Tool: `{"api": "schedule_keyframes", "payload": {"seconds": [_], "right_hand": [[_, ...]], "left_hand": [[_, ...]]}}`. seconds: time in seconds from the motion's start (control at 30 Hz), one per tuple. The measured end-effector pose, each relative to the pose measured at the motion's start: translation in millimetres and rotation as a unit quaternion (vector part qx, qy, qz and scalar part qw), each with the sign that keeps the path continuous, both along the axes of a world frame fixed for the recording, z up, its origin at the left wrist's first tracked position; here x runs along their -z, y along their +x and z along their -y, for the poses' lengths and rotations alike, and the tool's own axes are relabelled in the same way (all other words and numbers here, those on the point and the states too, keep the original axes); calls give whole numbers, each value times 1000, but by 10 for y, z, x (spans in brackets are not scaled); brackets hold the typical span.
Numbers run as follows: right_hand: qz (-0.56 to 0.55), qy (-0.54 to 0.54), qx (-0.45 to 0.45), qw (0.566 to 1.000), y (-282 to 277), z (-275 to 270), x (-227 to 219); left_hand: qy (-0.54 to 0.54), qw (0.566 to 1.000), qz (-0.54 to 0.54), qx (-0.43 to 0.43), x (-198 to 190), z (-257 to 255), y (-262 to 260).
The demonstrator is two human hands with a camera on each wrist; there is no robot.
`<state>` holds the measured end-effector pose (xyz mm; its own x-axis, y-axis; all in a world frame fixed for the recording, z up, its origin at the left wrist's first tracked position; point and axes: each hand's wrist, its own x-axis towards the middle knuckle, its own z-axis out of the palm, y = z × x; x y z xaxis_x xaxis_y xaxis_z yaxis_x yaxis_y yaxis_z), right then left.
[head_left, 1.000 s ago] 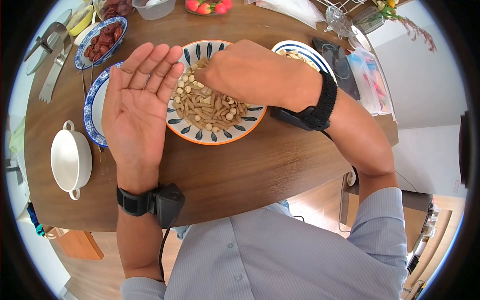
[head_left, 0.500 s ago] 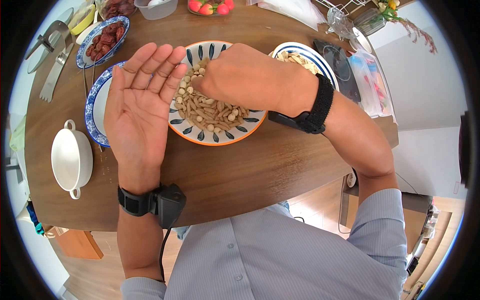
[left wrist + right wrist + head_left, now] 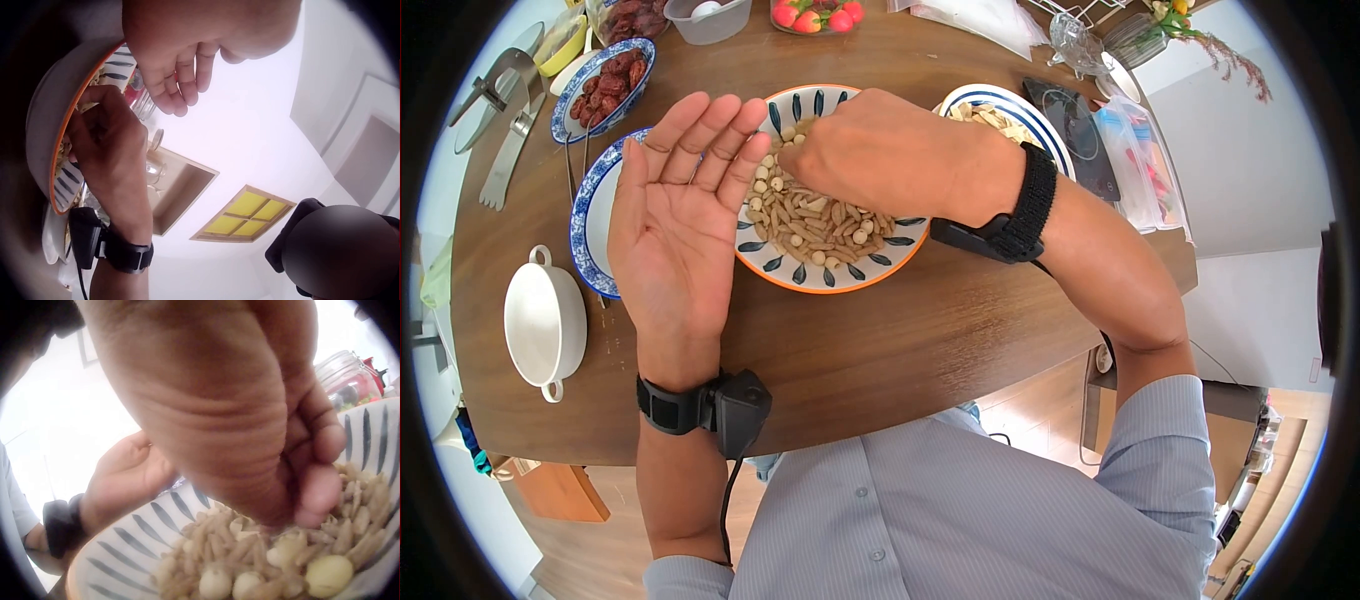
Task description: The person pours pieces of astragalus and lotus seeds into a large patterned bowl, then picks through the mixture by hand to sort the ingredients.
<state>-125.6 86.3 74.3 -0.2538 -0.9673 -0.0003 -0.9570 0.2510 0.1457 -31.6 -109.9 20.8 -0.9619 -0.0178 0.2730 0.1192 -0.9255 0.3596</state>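
left hand straight-fingered; right hand curled into bowl, grip unclear: right wrist view shows fingertips head view hides.

Head view bright, mostly sharp; fisheye bows the surface, black vignette all round. Sheen toward its front right. Left wrist: wall blown white, bowl in shadow. Right wrist: hazy, soft, background overexposed.

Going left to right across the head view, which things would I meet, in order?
White two-handled pot, left hand, orange-rimmed bowl, blue-ringed plate of pale slices, black flat device.
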Motion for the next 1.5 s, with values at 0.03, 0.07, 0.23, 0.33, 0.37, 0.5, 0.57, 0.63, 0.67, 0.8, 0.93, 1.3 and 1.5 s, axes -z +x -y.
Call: {"api": "schedule_keyframes", "payload": {"seconds": [0.03, 0.07, 0.23, 0.33, 0.37, 0.5, 0.57, 0.63, 0.67, 0.8, 0.93, 1.3, 1.5], "right_hand": [[16, -11, -10, 1000, -14, -2, 17], [31, -22, -21, 999, -27, -5, 28], [44, -31, -22, 998, -65, -30, 76], [52, -4, 5, 999, -28, -24, 5], [53, 29, 29, 998, -14, -23, -27], [56, 28, 23, 998, -29, -38, -45], [77, 51, 59, 994, -51, -46, -62], [91, -10, 41, 995, -88, -134, -107], [105, -71, 22, 992, -115, -200, -138], [146, -135, 5, 980, -216, -563, -384], [217, -54, 182, 958, -175, -983, -702], [15, 33, 220, 975, -109, -1145, -604], [7, -150, 46, 988, 77, -434, -391]], "left_hand": [[-1, 1000, 1, 0, 0, -1, -2], [-1, 1000, 0, 0, 0, -3, -3], [-2, 1000, -1, -1, -2, 2, 2], [-2, 1000, -3, 1, -4, -1, 4], [-2, 1000, -3, 1, -2, -1, 3], [1, 1000, 0, 2, -1, -2, 1], [2, 1000, 1, 1, -3, -1, 3], [-1, 1000, 6, -5, -6, 2, 3], [0, 1000, 7, -7, -9, -2, 7], [-2, 1000, 16, -15, -12, -10, 17], [0, 1000, 17, -10, -9, -6, 11], [-5, 1000, 21, -14, 6, -13, 11], [-12, 1000, 17, -9, 21, -18, 10]]}}
